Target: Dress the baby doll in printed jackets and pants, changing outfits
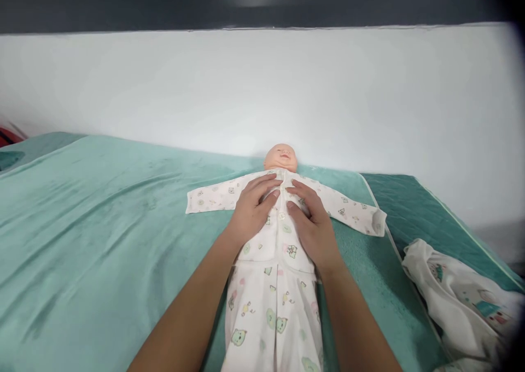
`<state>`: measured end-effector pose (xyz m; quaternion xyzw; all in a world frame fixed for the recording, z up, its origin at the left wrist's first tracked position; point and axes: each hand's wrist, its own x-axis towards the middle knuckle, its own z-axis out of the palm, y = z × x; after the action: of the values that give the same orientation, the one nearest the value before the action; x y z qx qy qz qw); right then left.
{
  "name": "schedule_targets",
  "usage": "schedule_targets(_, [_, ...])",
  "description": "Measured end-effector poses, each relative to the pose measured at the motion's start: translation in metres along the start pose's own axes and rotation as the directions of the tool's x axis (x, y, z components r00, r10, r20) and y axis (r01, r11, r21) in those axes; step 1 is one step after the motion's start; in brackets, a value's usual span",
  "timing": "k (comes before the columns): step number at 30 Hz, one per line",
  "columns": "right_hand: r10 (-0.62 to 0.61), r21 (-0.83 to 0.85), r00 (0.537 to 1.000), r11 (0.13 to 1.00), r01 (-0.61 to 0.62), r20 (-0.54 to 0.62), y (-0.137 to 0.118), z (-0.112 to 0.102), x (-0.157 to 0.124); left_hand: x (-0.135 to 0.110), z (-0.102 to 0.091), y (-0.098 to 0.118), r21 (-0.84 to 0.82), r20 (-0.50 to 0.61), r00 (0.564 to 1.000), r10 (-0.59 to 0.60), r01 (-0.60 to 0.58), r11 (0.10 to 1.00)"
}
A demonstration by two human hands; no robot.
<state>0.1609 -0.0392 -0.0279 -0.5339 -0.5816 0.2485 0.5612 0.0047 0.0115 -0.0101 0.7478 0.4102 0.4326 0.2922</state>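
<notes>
A baby doll (280, 158) lies face up, its head toward the wall. It is dressed in a white printed long-sleeved top (275, 247) with its sleeves spread to both sides, and matching trousers (274, 317). My left hand (251, 209) rests on the left half of the chest, fingers stretched toward the front opening. On the other half lies my right hand (315, 228), its fingers apart and slightly bent. Between the two hands a round button (282, 216) shows on the front placket. The doll's own hands are hidden inside the sleeves.
The doll lies on a soft teal blanket (102, 240), which has some creases at left. Crumpled white printed cloth (463, 301) sits at the right edge, over darker green quilted bedding (406, 202). A white wall (164, 93) stands directly behind the doll's head.
</notes>
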Motion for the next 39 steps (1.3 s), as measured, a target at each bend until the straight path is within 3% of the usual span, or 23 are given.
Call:
schedule_targets(21, [0.008, -0.077, 0.998, 0.997, -0.003, 0.058, -0.0020, -0.0029, -0.0024, -0.0013, 0.0004, -0.0005, -0.063, -0.028, 1.000, -0.015, 0.013, 0.998])
schedule_targets(30, [-0.088, -0.109, 0.993, 0.989, 0.097, 0.081, -0.0021, -0.0029, -0.0026, -0.0012, -0.0019, 0.0005, -0.014, 0.008, 1.000, 0.015, -0.015, 1.000])
schedule_targets(39, [0.016, -0.035, 1.000, 0.999, -0.015, 0.021, 0.0007, -0.0007, -0.0018, -0.0020, -0.0045, -0.0014, 0.101, 0.077, 0.989, 0.126, -0.133, 0.986])
